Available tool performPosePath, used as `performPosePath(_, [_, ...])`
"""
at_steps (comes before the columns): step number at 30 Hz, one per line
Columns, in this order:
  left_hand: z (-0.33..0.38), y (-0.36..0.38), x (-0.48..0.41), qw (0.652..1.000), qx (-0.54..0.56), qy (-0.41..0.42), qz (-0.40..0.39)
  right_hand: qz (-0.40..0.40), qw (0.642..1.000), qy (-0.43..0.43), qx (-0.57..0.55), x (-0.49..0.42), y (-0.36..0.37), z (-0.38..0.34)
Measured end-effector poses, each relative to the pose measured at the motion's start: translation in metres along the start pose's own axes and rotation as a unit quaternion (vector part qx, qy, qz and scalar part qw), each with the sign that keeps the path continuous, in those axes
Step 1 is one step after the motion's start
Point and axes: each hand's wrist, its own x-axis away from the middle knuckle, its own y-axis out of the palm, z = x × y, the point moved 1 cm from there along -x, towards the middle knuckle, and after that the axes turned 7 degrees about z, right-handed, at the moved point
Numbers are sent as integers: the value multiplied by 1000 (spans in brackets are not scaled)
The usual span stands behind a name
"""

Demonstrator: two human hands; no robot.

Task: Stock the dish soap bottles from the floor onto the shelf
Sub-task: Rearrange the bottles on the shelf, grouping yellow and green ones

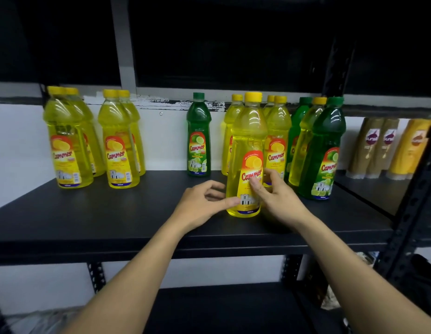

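A yellow dish soap bottle (pixel 248 145) stands upright on the black shelf (pixel 113 213), in front of the other bottles. My left hand (pixel 200 206) is at its lower left, thumb touching the label near the base. My right hand (pixel 274 196) is at its lower right, fingers on the label. Both hands rest loosely against the bottle. Behind it stand more yellow bottles (pixel 278 141) and green bottles (pixel 323 153). A single green bottle (pixel 198 138) stands at the back centre. Two pairs of yellow bottles (pixel 67 141) (pixel 119 141) stand at the left.
Gold shampoo bottles (pixel 376 150) stand on the neighbouring shelf at right. A black perforated upright (pixel 412 203) divides the two racks. A lower shelf (pixel 221 307) lies below, with bags at its right end. A white wall backs the shelf.
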Motion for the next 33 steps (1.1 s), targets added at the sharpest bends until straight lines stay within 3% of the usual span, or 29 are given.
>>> performPosePath(10, [5,-3,-2,980,199,-2,29,-65,995,25,-64,-2,10,-5])
performPosePath(21, [-13,-40,13,992,95,52,62,-112,992,16,-62,-4,40,-27])
performPosePath(33, [-46,-122,34,990,40,35,129,-175,981,-27,-77,-5,120,-73])
